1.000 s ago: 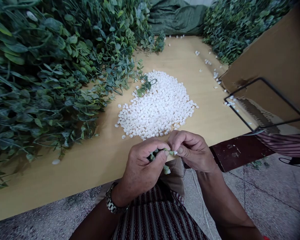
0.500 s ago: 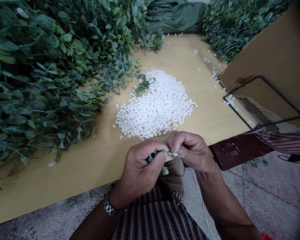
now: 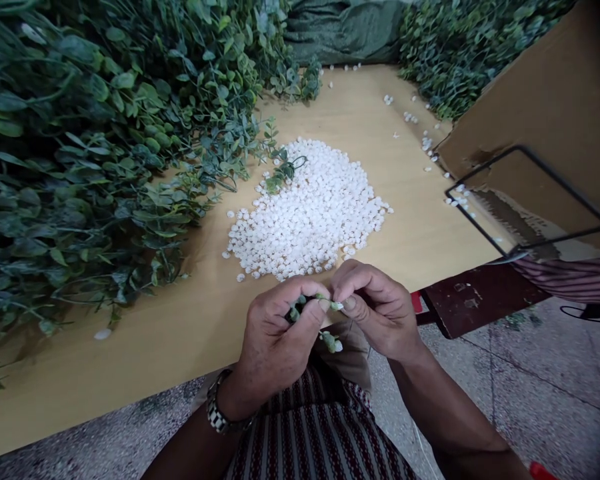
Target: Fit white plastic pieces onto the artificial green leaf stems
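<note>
My left hand is closed on an artificial leaf sprig, pinching its stem between thumb and forefinger. Parts of the sprig show above the thumb and hang below it, with a white tip on the lower end. My right hand is closed in a pinch beside it, thumb and fingertips at a small white bead-like piece on the sprig's green tip. Just beyond both hands, a heap of small white pieces lies on the table. A loose green sprig rests on the heap's far left side.
Dense artificial foliage covers the table's left side, with more greenery at the back right. Dark green cloth lies at the back. At right stand a cardboard sheet and a black wire frame. Stray white pieces dot the tabletop.
Both hands stay close together, shifted very slightly. The sprig's tip has turned a little, and its lower end shows more below my left thumb. The view has moved slightly.
</note>
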A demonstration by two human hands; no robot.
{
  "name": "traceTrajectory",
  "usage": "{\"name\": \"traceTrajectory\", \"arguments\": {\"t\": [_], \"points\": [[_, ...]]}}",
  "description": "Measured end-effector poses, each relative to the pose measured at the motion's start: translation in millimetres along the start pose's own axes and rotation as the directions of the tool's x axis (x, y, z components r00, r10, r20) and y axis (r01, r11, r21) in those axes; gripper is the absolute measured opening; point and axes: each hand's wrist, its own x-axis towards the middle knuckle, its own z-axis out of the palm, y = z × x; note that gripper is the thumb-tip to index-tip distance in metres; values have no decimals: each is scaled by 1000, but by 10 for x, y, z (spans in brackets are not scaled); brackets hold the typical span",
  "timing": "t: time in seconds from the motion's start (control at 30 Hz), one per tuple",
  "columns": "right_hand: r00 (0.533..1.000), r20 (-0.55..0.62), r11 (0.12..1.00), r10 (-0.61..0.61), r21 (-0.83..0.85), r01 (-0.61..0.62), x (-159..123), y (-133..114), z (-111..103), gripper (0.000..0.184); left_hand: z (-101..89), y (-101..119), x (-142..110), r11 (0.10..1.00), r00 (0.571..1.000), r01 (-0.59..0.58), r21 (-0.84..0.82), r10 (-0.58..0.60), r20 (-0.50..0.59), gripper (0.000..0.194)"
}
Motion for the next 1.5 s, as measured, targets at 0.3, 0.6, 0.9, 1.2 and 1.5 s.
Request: {"name": "traceTrajectory", "arguments": {"t": [0.3,0.6,0.9,1.2,1.5], "points": [[980,-4,949,-201,-249,194,22,-20,59,23,-29,-74,-30,970,990,135,-202,-140,-10,11],[990,-69,954,126,284,-101,7,3,107,7,-34,-110,-30,898,986,158,-410,-165,20,7],[949,59,735,309,619,-277,58,18,90,6,20,-73,-1,892,995,97,-442,-70,78,8],[892,179,572,415,711,-409,115,9,34,9,82,5,34,923,992,123,-365,-124,19,8],[883,185,573,430,700,-426,121,29,29,8,82,23,63,955,988,127,-269,-146,-52,9]]}}
